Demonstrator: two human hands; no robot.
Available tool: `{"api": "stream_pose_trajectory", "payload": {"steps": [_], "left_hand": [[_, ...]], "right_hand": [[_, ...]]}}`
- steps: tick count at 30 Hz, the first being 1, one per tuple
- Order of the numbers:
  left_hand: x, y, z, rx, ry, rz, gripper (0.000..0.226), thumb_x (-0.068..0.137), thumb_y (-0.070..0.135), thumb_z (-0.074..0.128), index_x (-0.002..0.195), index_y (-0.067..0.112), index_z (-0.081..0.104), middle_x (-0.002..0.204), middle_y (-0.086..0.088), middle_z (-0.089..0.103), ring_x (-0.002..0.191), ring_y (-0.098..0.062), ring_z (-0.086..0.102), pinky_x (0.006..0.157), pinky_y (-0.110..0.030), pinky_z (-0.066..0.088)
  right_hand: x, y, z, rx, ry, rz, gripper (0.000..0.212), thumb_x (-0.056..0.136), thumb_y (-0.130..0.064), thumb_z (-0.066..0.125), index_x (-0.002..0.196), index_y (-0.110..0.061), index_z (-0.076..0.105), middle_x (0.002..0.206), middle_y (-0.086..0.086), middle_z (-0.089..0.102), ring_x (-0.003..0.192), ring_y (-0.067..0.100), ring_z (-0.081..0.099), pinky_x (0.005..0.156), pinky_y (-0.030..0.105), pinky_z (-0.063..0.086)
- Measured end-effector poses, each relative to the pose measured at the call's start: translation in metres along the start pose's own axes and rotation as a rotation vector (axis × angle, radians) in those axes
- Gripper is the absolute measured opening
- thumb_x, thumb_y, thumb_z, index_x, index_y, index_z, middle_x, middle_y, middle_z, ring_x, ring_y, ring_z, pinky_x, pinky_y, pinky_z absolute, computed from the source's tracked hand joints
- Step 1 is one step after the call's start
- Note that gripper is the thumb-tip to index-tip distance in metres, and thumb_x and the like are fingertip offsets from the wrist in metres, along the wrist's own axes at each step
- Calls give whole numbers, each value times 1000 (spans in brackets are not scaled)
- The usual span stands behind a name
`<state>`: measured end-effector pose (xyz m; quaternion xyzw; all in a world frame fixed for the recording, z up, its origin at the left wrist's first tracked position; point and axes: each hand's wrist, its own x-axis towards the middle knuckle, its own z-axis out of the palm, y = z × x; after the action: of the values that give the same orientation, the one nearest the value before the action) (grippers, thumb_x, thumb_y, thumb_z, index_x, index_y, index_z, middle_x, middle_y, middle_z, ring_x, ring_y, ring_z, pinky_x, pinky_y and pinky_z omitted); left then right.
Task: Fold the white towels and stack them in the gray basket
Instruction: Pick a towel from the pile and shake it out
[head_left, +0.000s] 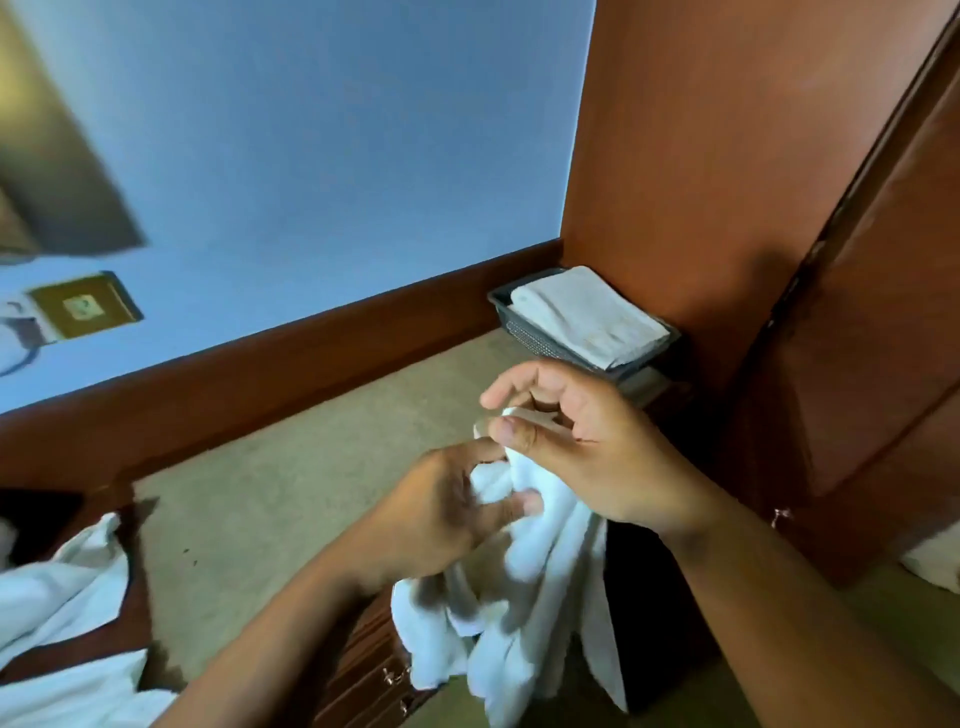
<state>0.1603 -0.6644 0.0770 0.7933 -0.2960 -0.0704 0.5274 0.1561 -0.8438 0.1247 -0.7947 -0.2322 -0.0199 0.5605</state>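
A crumpled white towel (524, 597) hangs in the air in front of me, held by both hands. My right hand (587, 441) pinches its top corner between thumb and fingers. Just below and to the left, my left hand (447, 509) grips the bunched cloth. The gray basket (540, 338) stands on the carpet at the far right, against the wooden wardrobe, with folded white towels (587, 317) stacked inside it. More loose white towels (67, 613) lie at the lower left.
A brown wooden wardrobe (779, 208) rises on the right. A blue wall with a wooden skirting board (291, 358) runs behind the beige carpet (270, 509). A wooden drawer unit (363, 665) sits below my arms. A wall socket plate (83, 306) is at the left.
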Motion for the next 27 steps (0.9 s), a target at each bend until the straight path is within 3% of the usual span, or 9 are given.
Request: {"api": "stream_pose_trajectory", "payload": {"steps": [1,6,9,13,16,18,20,23,27], "left_hand": [[-2,0,-2,-12,70,-12,6,94,34,70,92,39,67,57,9,53,48,-7,43,49,-22,41],[-20,7,-9,-29,515,-114,15,94,36,62,87,24,68,76,0,70,69,-10,64,67,-33,50],[-32,22,-2,-36,870,-161,12,90,34,66,88,22,68,77,8,68,72,-8,61,71,-31,47],[-64,46,3,-125,1362,-197,17,95,28,68,79,30,73,72,9,69,67,-10,63,63,-24,50],[-102,56,2,-195,1594,-252,29,86,52,73,90,23,73,75,6,71,68,-13,67,61,-27,51],[-128,57,-1,-235,1678,-291,78,60,79,77,107,17,72,87,1,72,75,-19,68,64,-31,54],[-146,56,-3,-239,1722,-317,91,56,83,76,117,16,70,102,-4,74,90,-25,72,76,-39,60],[-152,65,2,-180,1765,-360,57,68,71,72,99,23,71,81,5,69,69,-17,64,57,-29,53],[-145,73,11,89,1592,-435,16,76,56,71,83,42,72,68,12,69,68,-16,63,73,-40,54]], "right_hand": [[7,1,2,32,-6,-35,14,89,-25,70,102,-27,65,95,0,69,94,18,67,88,34,52],[34,28,-6,-20,-202,-45,40,78,-28,84,109,-35,60,85,4,63,75,19,60,72,33,49],[40,66,-7,-158,-291,-14,23,79,-36,83,90,-33,63,78,-8,67,71,10,63,67,34,52],[34,119,-19,-201,-376,21,22,82,-41,79,71,-31,64,62,-11,60,57,3,51,54,25,39],[28,152,-26,-234,-458,80,20,85,-38,77,72,-25,71,66,-5,65,64,10,59,56,26,45],[27,163,-28,-266,-439,105,17,87,-38,74,78,-23,74,69,-6,66,66,13,61,55,25,45],[28,168,-29,-187,-361,128,17,87,-34,74,81,-18,75,72,-1,68,68,15,61,56,24,45],[36,163,-29,96,-162,269,18,87,-31,75,84,-13,71,82,7,69,77,22,62,66,30,53],[49,146,-31,630,105,507,12,91,-25,71,94,-16,65,99,7,69,94,21,64,72,31,55]]}}
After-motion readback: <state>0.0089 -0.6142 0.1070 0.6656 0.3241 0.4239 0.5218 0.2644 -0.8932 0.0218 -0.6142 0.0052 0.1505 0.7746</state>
